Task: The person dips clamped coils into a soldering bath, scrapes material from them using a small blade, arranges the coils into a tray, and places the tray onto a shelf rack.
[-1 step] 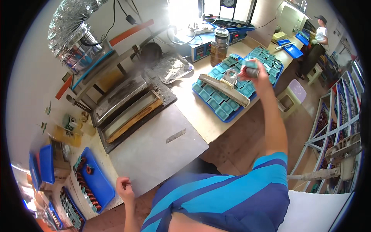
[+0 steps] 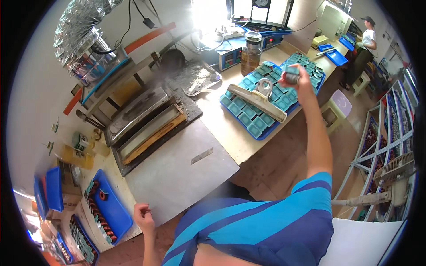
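Observation:
My right hand [image 2: 303, 84] is raised over the blue trays at the back right. Its fingers are closed on a dark rounded coil [image 2: 291, 78] with teal and red parts. Beneath it, rows of teal square cases [image 2: 248, 95] fill the trays. A pale bar [image 2: 258, 103] with a round metal fitting [image 2: 264, 87] lies across the nearer tray. My left hand [image 2: 143, 216] is low beside the front edge of the grey metal sheet [image 2: 177, 179]. Its fingers are curled, and nothing shows in them.
On the left, a blue tray [image 2: 113, 208] holds several red ring coils. A heated-looking metal trough [image 2: 153, 133] stands behind the sheet, which carries a flat metal strip [image 2: 202, 156]. A jar [image 2: 251, 53] stands behind the teal cases. Another person [image 2: 366, 44] is at the far right.
My right hand has moved slightly to the right, still holding the coil. My left hand has hardly moved.

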Tool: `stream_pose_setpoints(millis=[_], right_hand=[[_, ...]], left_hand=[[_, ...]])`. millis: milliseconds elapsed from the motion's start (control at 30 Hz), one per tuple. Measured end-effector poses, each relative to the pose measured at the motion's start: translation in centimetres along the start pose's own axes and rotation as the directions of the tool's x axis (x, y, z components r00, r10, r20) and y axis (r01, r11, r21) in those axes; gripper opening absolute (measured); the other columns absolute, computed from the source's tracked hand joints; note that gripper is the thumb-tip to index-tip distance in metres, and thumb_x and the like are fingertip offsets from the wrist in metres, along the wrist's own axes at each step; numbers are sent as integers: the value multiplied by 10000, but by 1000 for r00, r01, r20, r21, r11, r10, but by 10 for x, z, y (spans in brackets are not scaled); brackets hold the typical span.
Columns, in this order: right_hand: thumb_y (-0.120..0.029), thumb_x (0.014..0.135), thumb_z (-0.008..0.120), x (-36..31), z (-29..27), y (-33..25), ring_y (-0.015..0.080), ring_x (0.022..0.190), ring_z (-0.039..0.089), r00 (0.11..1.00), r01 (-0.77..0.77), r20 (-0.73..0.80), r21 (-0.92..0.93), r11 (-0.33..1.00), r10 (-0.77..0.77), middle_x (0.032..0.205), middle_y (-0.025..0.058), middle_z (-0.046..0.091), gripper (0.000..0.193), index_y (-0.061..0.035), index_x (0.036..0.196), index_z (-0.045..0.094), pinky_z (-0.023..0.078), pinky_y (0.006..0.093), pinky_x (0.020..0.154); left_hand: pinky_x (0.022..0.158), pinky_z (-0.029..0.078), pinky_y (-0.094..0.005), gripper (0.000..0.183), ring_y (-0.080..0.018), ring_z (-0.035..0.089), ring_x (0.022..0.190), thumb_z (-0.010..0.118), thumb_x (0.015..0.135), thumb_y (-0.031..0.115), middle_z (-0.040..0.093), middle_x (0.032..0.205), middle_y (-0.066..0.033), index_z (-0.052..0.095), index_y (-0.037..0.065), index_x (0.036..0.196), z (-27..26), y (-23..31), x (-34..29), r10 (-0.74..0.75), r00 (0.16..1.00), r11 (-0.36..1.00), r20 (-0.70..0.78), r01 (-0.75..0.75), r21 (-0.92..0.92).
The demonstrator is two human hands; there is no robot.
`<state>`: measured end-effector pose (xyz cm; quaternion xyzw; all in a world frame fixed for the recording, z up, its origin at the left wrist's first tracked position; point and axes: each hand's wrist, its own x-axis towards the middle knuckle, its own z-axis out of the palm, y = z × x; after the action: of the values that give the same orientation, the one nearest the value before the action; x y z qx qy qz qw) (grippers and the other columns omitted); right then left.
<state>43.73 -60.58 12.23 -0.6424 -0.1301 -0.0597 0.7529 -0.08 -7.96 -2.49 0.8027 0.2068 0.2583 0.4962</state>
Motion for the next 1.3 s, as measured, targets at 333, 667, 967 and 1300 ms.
stream_pose_setpoints(millis=[333, 667, 967, 1300], right_hand=[[-298, 722, 605, 102, -109, 78, 281, 870, 733, 984, -27, -113, -859, 512, -137, 909, 184, 756, 392, -36, 974, 752, 552, 371, 787], [-247, 713, 552, 101, -128, 89, 221, 870, 670, 998, 27, 53, -777, 629, 23, 901, 144, 727, 410, 12, 961, 751, 517, 326, 824], [-243, 753, 580, 119, -120, 102, 259, 933, 711, 998, 39, 56, -797, 602, 9, 979, 150, 759, 366, -41, 985, 778, 537, 350, 853], [-166, 842, 613, 41, -63, 52, 301, 1064, 671, 812, 372, 88, -840, 395, -577, 1136, 185, 711, 384, -17, 1189, 678, 518, 380, 945]], left_hand=[[691, 470, -229, 288, -126, 569, 796, 425, 757, -153, 605, 1010, -89, 595, 5, 928, 13, 20, 9, 4, 998, 998, 58, 0, -62], [691, 472, -230, 281, -121, 565, 788, 429, 766, -160, 605, 998, -86, 597, 3, 921, 18, 21, 8, 12, 998, 1000, 69, -10, -27], [699, 486, -239, 258, -130, 570, 779, 449, 765, -139, 614, 997, -95, 604, 3, 916, 26, 29, 12, 25, 996, 998, 89, -20, -58], [770, 549, -376, 288, -324, 665, 846, 510, 711, -82, 668, 928, -153, 655, 3, 945, 30, 1, -6, 357, 890, 912, 283, -398, 99]])
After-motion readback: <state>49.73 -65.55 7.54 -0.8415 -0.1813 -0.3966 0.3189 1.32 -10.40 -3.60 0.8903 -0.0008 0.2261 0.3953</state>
